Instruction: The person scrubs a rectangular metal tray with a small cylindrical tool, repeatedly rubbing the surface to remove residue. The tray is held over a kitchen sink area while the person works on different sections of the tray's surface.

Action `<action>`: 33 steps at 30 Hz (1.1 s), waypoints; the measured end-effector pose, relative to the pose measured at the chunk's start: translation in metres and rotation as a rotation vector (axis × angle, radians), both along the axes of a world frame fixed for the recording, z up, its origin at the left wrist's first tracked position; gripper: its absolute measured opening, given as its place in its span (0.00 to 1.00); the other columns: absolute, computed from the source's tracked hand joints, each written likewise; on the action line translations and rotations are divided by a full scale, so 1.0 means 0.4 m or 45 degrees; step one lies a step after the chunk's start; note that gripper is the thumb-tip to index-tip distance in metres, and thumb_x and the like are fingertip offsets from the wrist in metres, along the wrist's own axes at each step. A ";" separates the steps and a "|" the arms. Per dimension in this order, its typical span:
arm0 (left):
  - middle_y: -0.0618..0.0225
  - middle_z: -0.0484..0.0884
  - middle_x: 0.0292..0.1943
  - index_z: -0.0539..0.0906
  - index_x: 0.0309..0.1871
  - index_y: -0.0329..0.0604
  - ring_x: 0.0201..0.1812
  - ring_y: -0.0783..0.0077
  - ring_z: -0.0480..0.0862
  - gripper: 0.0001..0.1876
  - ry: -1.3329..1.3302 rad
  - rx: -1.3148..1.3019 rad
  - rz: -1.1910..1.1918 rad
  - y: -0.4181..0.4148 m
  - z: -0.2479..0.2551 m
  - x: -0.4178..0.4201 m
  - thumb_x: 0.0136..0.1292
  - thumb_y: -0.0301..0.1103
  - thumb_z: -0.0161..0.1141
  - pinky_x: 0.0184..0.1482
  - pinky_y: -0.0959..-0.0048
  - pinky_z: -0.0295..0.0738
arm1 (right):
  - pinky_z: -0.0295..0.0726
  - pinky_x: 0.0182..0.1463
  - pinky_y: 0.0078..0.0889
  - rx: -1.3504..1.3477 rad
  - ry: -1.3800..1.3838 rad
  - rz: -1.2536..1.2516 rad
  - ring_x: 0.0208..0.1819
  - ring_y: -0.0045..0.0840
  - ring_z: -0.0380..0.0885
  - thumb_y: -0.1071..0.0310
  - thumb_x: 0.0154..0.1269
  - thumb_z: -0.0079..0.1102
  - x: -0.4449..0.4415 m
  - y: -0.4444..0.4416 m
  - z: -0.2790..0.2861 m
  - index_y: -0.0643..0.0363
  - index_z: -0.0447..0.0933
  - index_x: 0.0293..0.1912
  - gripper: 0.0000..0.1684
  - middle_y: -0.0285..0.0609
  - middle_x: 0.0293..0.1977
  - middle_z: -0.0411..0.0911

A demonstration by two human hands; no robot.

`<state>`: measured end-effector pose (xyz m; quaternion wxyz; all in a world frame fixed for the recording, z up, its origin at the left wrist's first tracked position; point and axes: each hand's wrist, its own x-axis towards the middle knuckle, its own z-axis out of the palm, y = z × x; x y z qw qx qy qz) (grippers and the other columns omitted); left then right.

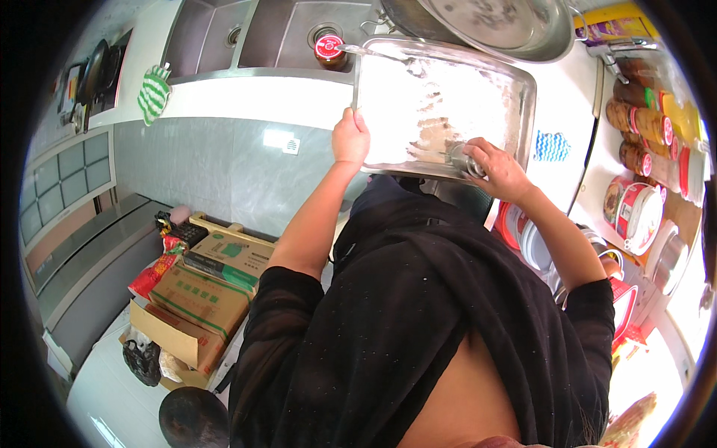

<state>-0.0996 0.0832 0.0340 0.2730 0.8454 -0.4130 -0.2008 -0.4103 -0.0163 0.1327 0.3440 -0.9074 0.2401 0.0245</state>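
A rectangular metal tray (531, 112) lies on the white counter before me, its inside coated in something white, with bare streaks near the middle. My left hand (351, 137) grips the tray's left rim with the thumb on top. Over the near right part of the tray, my right hand (496, 168) holds a small silvery cylindrical object (466, 161) tilted on its side; the fingers hide part of it. A metal utensil (378, 53), its far end blurred by glare, reaches across the tray's upper left corner. Beside that corner stands a jar with a red lid (329, 49).
A double steel sink (280, 36) lies to the upper left. Behind the tray sits a large metal pan (504, 28). A striped green cloth (154, 95) hangs over the counter edge; a blue wavy-patterned cloth (552, 147) lies right. Several jars (652, 127) line the right side.
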 end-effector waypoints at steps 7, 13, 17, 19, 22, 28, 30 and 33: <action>0.41 0.83 0.31 0.75 0.43 0.38 0.36 0.34 0.83 0.13 0.029 0.004 0.015 -0.007 0.002 -0.006 0.76 0.39 0.46 0.40 0.42 0.76 | 0.81 0.55 0.45 -0.208 0.163 0.213 0.54 0.46 0.78 0.73 0.56 0.67 0.075 0.024 0.007 0.57 0.69 0.57 0.30 0.47 0.55 0.72; 0.42 0.83 0.29 0.75 0.41 0.37 0.35 0.35 0.83 0.14 0.020 0.030 0.020 -0.009 0.018 -0.008 0.76 0.39 0.46 0.39 0.42 0.76 | 0.80 0.54 0.46 0.035 0.039 -0.221 0.50 0.49 0.79 0.70 0.59 0.68 0.055 -0.016 0.001 0.59 0.70 0.56 0.26 0.49 0.52 0.73; 0.42 0.83 0.29 0.75 0.42 0.38 0.35 0.36 0.83 0.14 -0.020 0.052 0.004 -0.004 0.011 -0.008 0.76 0.39 0.46 0.39 0.43 0.77 | 0.80 0.53 0.46 0.043 0.015 -0.257 0.50 0.49 0.79 0.69 0.59 0.68 0.040 -0.033 0.026 0.59 0.71 0.54 0.25 0.49 0.52 0.73; 0.43 0.83 0.29 0.75 0.42 0.38 0.35 0.36 0.83 0.14 -0.025 0.041 0.014 -0.005 0.013 -0.009 0.76 0.39 0.46 0.39 0.43 0.77 | 0.80 0.53 0.46 0.055 0.005 -0.180 0.50 0.49 0.79 0.70 0.59 0.69 0.051 -0.012 0.022 0.58 0.70 0.56 0.26 0.49 0.52 0.73; 0.43 0.83 0.30 0.75 0.41 0.38 0.34 0.36 0.83 0.14 -0.042 0.043 0.003 -0.003 0.009 -0.006 0.76 0.40 0.46 0.39 0.43 0.77 | 0.80 0.54 0.46 -0.028 -0.027 -0.067 0.52 0.48 0.78 0.70 0.56 0.69 0.068 0.035 -0.009 0.57 0.69 0.57 0.29 0.47 0.53 0.72; 0.41 0.82 0.30 0.76 0.40 0.36 0.34 0.34 0.82 0.14 -0.009 0.042 0.017 -0.005 0.014 -0.013 0.76 0.38 0.47 0.38 0.43 0.75 | 0.80 0.54 0.46 -0.095 -0.020 -0.031 0.53 0.46 0.77 0.71 0.56 0.69 0.005 0.000 -0.003 0.58 0.70 0.56 0.28 0.47 0.53 0.73; 0.41 0.82 0.29 0.76 0.40 0.37 0.34 0.34 0.82 0.13 -0.016 0.019 0.018 -0.003 0.011 -0.014 0.76 0.38 0.47 0.38 0.44 0.75 | 0.79 0.56 0.45 -0.103 0.035 -0.104 0.53 0.47 0.77 0.73 0.56 0.69 -0.038 -0.022 0.009 0.59 0.70 0.57 0.28 0.48 0.53 0.73; 0.43 0.83 0.29 0.76 0.41 0.38 0.33 0.36 0.83 0.13 -0.041 0.008 0.004 -0.002 0.002 -0.008 0.76 0.39 0.47 0.37 0.44 0.76 | 0.79 0.57 0.45 0.017 0.108 -0.269 0.54 0.48 0.77 0.73 0.56 0.69 -0.082 -0.046 0.053 0.60 0.71 0.57 0.29 0.48 0.54 0.73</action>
